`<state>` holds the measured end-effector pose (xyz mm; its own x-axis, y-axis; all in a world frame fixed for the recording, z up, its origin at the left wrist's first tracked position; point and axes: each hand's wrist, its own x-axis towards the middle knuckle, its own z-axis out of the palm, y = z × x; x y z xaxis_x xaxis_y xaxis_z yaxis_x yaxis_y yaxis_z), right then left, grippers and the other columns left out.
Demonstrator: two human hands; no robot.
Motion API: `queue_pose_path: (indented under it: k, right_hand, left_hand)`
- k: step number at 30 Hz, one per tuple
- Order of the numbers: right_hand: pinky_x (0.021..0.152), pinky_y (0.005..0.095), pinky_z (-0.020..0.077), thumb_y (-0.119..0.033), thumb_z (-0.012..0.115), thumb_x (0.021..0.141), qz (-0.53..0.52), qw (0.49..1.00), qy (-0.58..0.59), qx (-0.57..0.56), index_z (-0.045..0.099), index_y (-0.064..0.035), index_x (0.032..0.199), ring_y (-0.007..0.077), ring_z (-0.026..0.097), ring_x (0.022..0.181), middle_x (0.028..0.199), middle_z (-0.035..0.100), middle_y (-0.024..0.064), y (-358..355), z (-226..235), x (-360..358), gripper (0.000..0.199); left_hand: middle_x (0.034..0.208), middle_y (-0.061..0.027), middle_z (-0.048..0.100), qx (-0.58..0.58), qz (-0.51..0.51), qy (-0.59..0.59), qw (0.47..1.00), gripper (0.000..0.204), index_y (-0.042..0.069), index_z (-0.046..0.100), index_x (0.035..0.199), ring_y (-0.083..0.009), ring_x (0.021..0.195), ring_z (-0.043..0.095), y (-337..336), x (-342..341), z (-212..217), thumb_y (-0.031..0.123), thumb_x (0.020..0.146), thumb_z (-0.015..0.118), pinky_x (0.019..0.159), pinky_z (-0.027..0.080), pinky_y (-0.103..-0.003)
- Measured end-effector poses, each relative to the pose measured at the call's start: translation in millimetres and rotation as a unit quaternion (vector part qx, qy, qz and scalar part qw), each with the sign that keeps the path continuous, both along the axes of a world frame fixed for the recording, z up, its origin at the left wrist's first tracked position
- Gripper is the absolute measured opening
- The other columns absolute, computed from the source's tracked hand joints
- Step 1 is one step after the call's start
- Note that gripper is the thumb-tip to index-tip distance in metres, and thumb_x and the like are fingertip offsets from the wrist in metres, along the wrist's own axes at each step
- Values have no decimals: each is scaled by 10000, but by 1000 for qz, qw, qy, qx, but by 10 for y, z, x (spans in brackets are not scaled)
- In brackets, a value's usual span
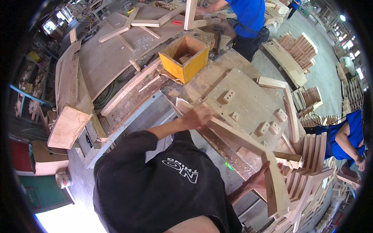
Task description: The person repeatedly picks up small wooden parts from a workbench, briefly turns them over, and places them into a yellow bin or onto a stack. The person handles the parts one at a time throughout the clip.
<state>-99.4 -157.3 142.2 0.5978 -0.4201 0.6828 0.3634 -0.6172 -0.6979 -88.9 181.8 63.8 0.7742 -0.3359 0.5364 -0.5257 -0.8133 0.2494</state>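
Note:
An angled wooden frame [241, 139], made of pale bars joined at a corner, lies across the near side of the workbench. Its long bar runs to the upper left, where my left hand [199, 116] is closed over it; the fingertips are partly hidden. At the other end a shorter bar [275, 190] points down toward me, past the bench edge. My right hand [259, 179] grips it near the corner, fingers behind the wood. Beyond the frame a flat jig board [244, 97] carries several small drilled wooden blocks [229, 96].
Behind my left hand stands a yellow wooden box [182, 58] with small pieces inside. Another angled frame [289, 101] rests at the board's far right. Stacked curved wooden parts [311, 159] crowd the right side. Co-workers in blue shirts [248, 17] stand at the back and right.

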Motion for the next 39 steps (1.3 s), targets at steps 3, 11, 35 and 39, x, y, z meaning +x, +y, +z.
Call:
queue_pose_path:
  k: [3,11,35,39]
  right_hand:
    - [943,389,477,-80,692,840,124,967,104,198,443,58,1246,280,551,1107,1251,541,208,552,177,257,497]
    - [1002,392,412,-203,587,926,466,872,33,146,327,-36,1420,238,483,1203,1355,471,115,2422,586,1761,583]
    - [944,460,390,-426,588,846,515,490,337,618,585,-131,1075,250,567,1009,1078,628,80,3543,-896,2602,374]
    - [914,431,418,-468,607,835,497,490,381,606,568,-90,1107,255,579,984,1035,641,88,3429,-871,2551,467]
  left_hand:
    - [1035,-126,620,-16,123,55,991,213,60,639,967,-313,967,604,636,-375,282,166,782,626,818,497,-441]
    - [1062,-105,616,10,497,-107,861,536,135,556,1186,-328,999,581,1772,-315,863,106,676,715,851,486,-442]
    - [1200,-60,529,45,693,32,719,615,170,542,1234,-262,1120,499,2031,-257,287,166,651,739,899,372,-431]
    - [1202,-70,537,36,682,54,729,615,157,528,1245,-263,1137,505,2019,-293,346,210,678,760,931,373,-449]
